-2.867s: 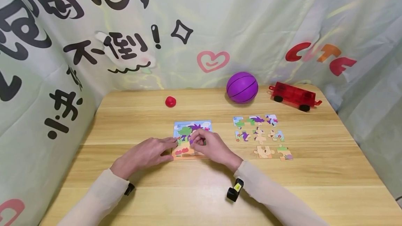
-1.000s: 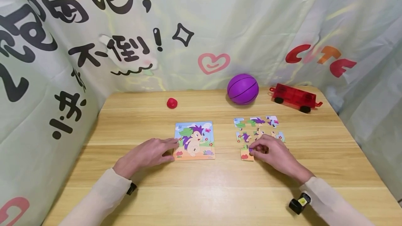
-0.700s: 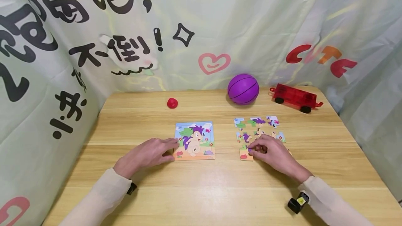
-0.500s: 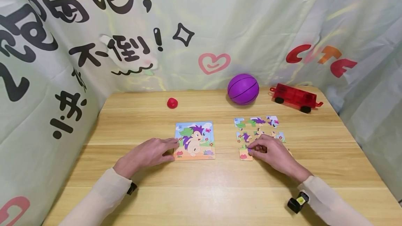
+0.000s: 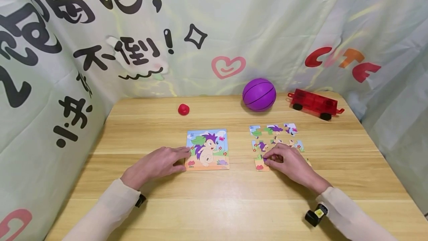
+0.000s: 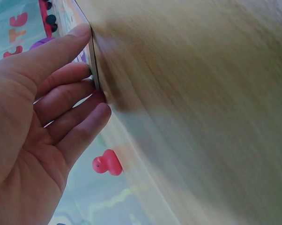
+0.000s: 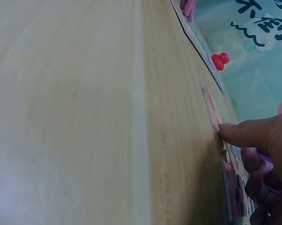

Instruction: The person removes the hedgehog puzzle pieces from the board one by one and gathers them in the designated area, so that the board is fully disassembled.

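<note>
pinching an orange puzzle piece (image 5: 260, 164) near the loose pieces (image 5: 275, 137), the right hand (image 5: 287, 163) is right of the puzzle board (image 5: 207, 148); left hand (image 5: 154, 164), fingers straight, touches the board's left edge.

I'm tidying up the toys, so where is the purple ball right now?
In the head view, the purple ball sits at the table's far edge, right of centre, just left of the red toy car and beyond the loose puzzle pieces.
</note>
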`<state>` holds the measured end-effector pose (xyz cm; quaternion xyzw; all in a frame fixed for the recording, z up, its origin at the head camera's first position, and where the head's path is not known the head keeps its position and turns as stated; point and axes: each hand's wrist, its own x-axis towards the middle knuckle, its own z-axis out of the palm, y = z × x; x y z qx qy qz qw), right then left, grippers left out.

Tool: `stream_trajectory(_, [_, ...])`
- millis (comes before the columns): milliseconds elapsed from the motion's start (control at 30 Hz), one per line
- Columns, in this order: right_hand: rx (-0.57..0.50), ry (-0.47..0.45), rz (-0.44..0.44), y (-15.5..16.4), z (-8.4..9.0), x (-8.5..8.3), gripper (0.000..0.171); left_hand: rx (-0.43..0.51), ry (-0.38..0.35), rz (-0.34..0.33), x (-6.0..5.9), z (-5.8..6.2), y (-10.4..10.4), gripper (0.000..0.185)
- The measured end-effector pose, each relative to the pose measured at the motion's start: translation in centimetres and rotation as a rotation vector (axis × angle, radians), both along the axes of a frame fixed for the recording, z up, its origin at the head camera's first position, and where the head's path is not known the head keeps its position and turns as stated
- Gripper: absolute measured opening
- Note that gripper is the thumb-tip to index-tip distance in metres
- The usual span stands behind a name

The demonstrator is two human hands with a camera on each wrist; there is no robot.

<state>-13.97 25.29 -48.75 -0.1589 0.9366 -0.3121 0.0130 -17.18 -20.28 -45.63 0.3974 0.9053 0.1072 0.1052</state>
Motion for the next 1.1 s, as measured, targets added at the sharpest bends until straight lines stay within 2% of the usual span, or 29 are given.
stream_trajectory(467, [-0.016,-0.016,-0.010,0.1,0.1,0.0,0.013,-0.003,0.005,-0.001,0.0,-0.1,-0.1,0.046])
stream_trajectory(600, [-0.050,-0.016,-0.026,0.3,0.5,-0.1,0.012,0.011,-0.031,0.024,-0.2,-0.2,-0.3,0.050])
stream_trajectory(767, [-0.079,0.053,-0.045,0.9,1.2,-0.6,0.011,0.069,-0.101,0.065,-0.3,-0.3,-1.0,0.054])
stream_trajectory(867, [-0.093,0.069,-0.081,1.5,1.9,-0.9,0.014,0.115,-0.069,0.083,-0.5,-0.3,-1.4,0.048])
stream_trajectory(933, [-0.113,0.065,-0.116,2.1,2.6,-1.1,0.018,0.146,-0.012,0.103,-0.7,-0.2,-1.6,0.042])
stream_trajectory(1000, [-0.130,0.070,-0.145,2.8,3.2,-1.3,0.021,0.168,0.057,0.139,-0.9,-0.1,-1.7,0.036])
stream_trajectory(1100, [-0.129,0.139,-0.173,4.0,3.9,-1.7,0.023,0.177,0.148,0.237,-1.4,0.0,-2.0,0.031])
